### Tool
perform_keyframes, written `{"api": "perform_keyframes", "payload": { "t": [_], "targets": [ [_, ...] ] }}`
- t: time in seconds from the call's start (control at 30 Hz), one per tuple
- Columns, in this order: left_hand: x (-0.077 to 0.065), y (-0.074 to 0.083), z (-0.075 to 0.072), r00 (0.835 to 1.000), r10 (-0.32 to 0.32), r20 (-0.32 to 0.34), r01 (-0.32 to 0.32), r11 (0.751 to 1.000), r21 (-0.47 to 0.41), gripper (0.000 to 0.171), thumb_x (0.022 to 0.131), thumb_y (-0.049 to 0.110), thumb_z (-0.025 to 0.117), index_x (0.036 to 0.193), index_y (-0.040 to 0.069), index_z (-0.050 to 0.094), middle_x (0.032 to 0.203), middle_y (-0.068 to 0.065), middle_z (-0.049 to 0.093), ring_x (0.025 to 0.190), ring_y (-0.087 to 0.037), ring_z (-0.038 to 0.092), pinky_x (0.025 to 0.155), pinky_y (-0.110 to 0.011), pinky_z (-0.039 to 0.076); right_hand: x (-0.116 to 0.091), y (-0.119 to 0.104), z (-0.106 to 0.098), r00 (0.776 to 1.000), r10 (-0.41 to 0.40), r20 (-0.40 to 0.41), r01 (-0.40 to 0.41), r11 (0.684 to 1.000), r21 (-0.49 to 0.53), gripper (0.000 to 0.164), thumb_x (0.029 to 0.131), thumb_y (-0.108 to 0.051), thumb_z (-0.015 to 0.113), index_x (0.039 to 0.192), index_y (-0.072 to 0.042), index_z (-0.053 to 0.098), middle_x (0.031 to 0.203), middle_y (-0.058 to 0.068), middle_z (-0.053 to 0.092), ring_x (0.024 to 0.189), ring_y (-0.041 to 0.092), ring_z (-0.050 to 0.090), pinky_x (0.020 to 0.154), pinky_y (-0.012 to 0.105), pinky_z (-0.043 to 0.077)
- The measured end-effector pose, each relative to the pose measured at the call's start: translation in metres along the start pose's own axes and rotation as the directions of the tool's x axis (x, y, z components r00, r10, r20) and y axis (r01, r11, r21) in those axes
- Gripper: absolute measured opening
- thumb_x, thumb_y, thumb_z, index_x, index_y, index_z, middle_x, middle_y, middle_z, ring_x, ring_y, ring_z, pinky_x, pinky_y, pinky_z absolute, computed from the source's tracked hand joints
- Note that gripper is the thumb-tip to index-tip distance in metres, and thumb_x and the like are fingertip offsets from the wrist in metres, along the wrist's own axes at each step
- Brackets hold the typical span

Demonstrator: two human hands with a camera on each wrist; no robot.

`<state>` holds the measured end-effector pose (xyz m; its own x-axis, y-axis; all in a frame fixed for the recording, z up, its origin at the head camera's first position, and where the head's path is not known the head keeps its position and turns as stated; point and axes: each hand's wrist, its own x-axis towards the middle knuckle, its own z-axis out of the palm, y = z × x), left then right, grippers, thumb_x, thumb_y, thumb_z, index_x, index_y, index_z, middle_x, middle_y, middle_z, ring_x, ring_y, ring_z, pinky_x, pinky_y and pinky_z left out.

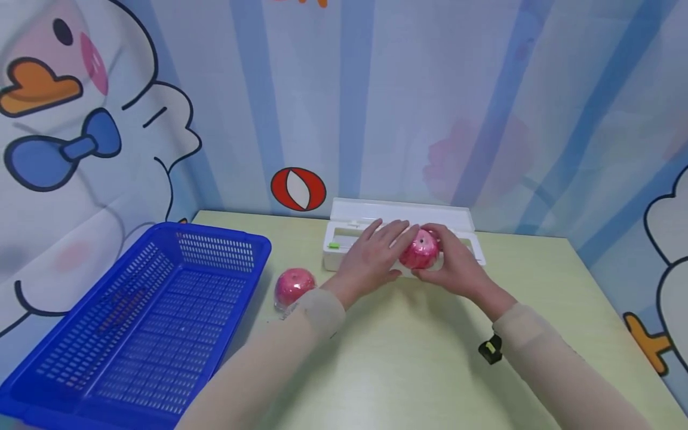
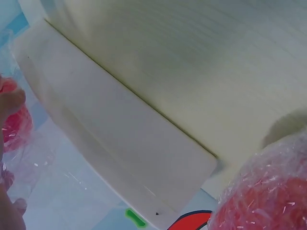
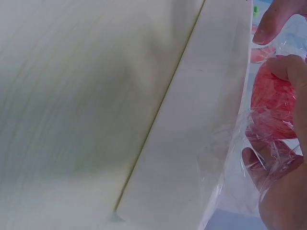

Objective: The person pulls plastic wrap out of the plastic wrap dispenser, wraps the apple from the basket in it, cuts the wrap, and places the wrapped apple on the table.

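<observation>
Blue stripes run down the printed backdrop [image 1: 392, 107], the largest surface, behind a pale wood-look table [image 1: 403, 370]. On the left side stands a blue plastic basket [image 1: 259, 240] with openwork walls. Near the far edge sits a long white dispenser [image 1: 334, 261], its lid [image 1: 400, 210] raised at the back.

Both hands work over its right half. The right hand [image 1: 457, 266] curls fingers and thumb round a held pink ball [image 1: 420, 252], gripping it from the right above the dispenser. The left hand [image 1: 371, 260] has its fingers stretched out towards that ball's left side; whether they touch it, I cannot tell. In the right wrist view, clear film [image 3: 235, 129] gathers in loose folds between the dispenser's edge and the ball. A wrapped pink ball [image 1: 294, 288] rests on the table between basket and dispenser, and a green tab [image 1: 334, 245] marks the dispenser's left end.

The step in hand looks like covering the held ball with film, as yet unfinished. The next move seems to call for a firm right grip while the left fingers gather the slack and smooth it down; loose film could cling to itself and crease.
</observation>
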<state>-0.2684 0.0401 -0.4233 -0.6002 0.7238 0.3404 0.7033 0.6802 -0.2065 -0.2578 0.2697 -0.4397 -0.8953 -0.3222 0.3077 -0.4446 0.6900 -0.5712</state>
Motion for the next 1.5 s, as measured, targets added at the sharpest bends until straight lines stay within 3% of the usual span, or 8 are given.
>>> {"api": "perform_keyframes", "payload": {
  "t": [0.17, 0.33, 0.43, 0.57, 0.73, 1.17, 1.5],
  "targets": [
    [0.004, 0.003, 0.004, 0.998, 0.029, -0.055, -0.019, 0.986, 0.168, 0.098, 0.091, 0.043, 0.085, 0.167, 0.018, 0.029, 0.168, -0.006, 0.04, 0.157, -0.024, 0.035, 0.131, -0.048, 0.024, 0.005, 0.001, -0.007, 0.999, 0.006, 0.033, -0.007, 0.999, 0.031, 0.091, 0.081, -0.016, 0.094, 0.153, -0.004, 0.041, 0.147, 0.021, 0.056, 0.125, 0.041, 0.064, 0.1, 0.057, 0.058],
    [0.009, 0.005, 0.008, 0.998, 0.042, -0.05, -0.023, 0.943, 0.331, 0.089, 0.098, 0.042, 0.077, 0.167, 0.016, 0.029, 0.168, -0.007, 0.039, 0.158, -0.024, 0.036, 0.131, -0.05, 0.024, 0.009, 0.002, -0.013, 0.998, 0.011, 0.054, -0.013, 0.999, 0.047, 0.088, 0.082, -0.016, 0.093, 0.153, -0.006, 0.042, 0.142, 0.021, 0.06, 0.118, 0.039, 0.067, 0.097, 0.056, 0.06],
    [0.012, 0.005, 0.009, 0.998, 0.031, -0.05, -0.009, 0.923, 0.385, 0.084, 0.101, 0.038, 0.074, 0.168, 0.015, 0.029, 0.168, -0.006, 0.041, 0.157, -0.023, 0.038, 0.13, -0.051, 0.025, 0.011, 0.0, -0.015, 0.998, 0.012, 0.057, -0.016, 0.998, 0.059, 0.087, 0.083, -0.016, 0.092, 0.153, -0.007, 0.042, 0.14, 0.021, 0.062, 0.114, 0.038, 0.068, 0.096, 0.056, 0.06],
    [0.015, 0.004, 0.008, 0.996, 0.02, -0.084, 0.014, 0.923, 0.386, 0.08, 0.101, 0.034, 0.074, 0.166, 0.014, 0.033, 0.165, -0.005, 0.046, 0.154, -0.022, 0.042, 0.129, -0.051, 0.028, 0.013, 0.0, -0.017, 0.999, 0.013, 0.05, -0.016, 0.997, 0.075, 0.086, 0.082, -0.016, 0.091, 0.153, -0.007, 0.043, 0.137, 0.021, 0.064, 0.111, 0.036, 0.068, 0.095, 0.055, 0.06],
    [0.017, 0.001, 0.009, 0.992, 0.019, -0.124, 0.031, 0.922, 0.387, 0.081, 0.098, 0.04, 0.077, 0.163, 0.013, 0.038, 0.161, -0.005, 0.049, 0.152, -0.022, 0.045, 0.128, -0.05, 0.032, 0.015, 0.0, -0.019, 0.998, 0.025, 0.053, -0.03, 0.995, 0.096, 0.087, 0.082, -0.015, 0.091, 0.154, -0.008, 0.042, 0.136, 0.02, 0.064, 0.111, 0.034, 0.067, 0.096, 0.054, 0.061],
    [0.027, -0.005, -0.001, 0.982, 0.044, -0.185, 0.027, 0.931, 0.364, 0.074, 0.098, 0.038, 0.078, 0.158, 0.012, 0.045, 0.154, -0.005, 0.056, 0.146, -0.022, 0.05, 0.125, -0.049, 0.036, 0.022, -0.008, -0.032, 0.996, 0.045, 0.072, -0.052, 0.993, 0.108, 0.088, 0.086, -0.018, 0.089, 0.157, -0.007, 0.038, 0.141, 0.021, 0.06, 0.117, 0.038, 0.064, 0.096, 0.056, 0.06],
    [0.035, -0.009, -0.02, 0.99, -0.011, -0.141, 0.056, 0.948, 0.315, 0.072, 0.1, 0.041, 0.075, 0.159, 0.014, 0.044, 0.156, -0.003, 0.056, 0.148, -0.021, 0.049, 0.127, -0.049, 0.034, 0.031, -0.018, -0.045, 0.996, 0.044, 0.081, -0.052, 0.993, 0.102, 0.087, 0.088, -0.018, 0.088, 0.158, -0.009, 0.038, 0.139, 0.02, 0.061, 0.115, 0.036, 0.063, 0.091, 0.049, 0.062]
  ]
}}
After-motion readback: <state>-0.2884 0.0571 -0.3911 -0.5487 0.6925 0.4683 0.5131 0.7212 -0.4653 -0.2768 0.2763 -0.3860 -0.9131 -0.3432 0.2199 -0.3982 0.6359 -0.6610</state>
